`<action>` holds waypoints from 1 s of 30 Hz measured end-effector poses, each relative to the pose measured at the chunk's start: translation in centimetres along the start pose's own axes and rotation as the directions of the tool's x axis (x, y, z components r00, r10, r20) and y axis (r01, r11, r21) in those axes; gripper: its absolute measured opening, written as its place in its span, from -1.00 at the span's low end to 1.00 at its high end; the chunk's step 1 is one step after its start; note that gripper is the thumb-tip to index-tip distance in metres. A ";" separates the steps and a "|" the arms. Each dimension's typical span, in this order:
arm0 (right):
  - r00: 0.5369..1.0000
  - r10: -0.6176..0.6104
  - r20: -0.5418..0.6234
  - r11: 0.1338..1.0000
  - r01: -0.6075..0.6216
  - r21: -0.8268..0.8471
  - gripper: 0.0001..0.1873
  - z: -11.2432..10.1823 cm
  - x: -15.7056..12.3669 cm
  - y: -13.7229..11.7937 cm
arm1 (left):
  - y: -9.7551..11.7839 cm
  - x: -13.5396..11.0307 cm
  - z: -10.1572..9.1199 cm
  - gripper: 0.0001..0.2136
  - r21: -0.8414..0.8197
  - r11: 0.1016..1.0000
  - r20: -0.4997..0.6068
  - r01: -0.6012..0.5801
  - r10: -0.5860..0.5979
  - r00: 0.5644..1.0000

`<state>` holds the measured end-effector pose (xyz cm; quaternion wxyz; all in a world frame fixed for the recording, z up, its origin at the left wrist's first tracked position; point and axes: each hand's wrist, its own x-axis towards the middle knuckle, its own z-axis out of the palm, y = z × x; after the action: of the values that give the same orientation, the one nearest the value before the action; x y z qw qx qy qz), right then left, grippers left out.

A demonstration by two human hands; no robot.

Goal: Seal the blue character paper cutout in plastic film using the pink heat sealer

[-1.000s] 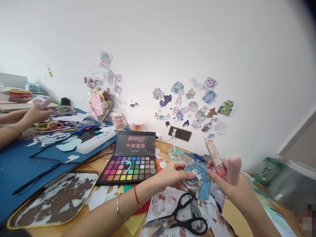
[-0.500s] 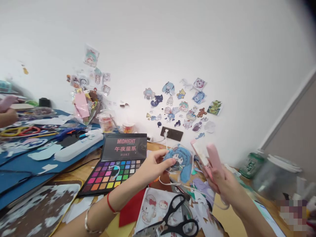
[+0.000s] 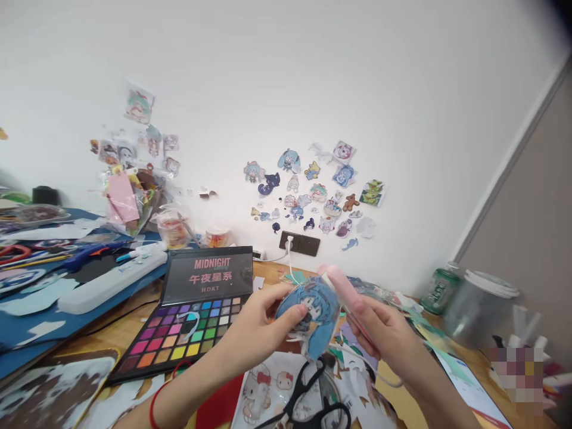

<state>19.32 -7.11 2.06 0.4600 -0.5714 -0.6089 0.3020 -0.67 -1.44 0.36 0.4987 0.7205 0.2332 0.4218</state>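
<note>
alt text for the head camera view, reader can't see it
A person's left grip holds a blue-haired character cutout; their right grip holds a pink tool beside it. Black-handled scissors lie below, an open colour palette sits to the left, and stickers dot the white wall.

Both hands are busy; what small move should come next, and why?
Probably hold the blue-haired cutout steady and square the pink tool up to its edge: the left hand pinches the cutout and the right hand has the tool beside its upper edge, though contact is unclear.
</note>
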 end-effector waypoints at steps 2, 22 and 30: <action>1.000 0.018 -0.018 1.000 -0.018 -0.006 -0.51 0.2 -0.2 -0.4 | 0.0 -0.3 0.1 -0.75 0.044 0.999 0.008 -0.017 0.016 1.000; 0.878 -0.466 -0.109 0.746 0.324 -0.582 -0.65 -0.3 -0.5 -0.1 | -0.1 -0.3 -0.3 -0.78 0.316 0.938 0.018 -0.142 0.144 0.989; 0.453 -0.883 0.124 0.177 0.567 -0.805 -0.68 -1.2 -1.1 0.9 | 0.6 -1.2 -1.2 -0.44 0.509 0.747 0.031 -0.427 0.479 0.877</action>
<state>20.72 -8.25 1.45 0.3666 -0.3769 -0.7698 -0.3619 -2.34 -1.99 0.61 0.1641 0.8371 0.1777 0.4906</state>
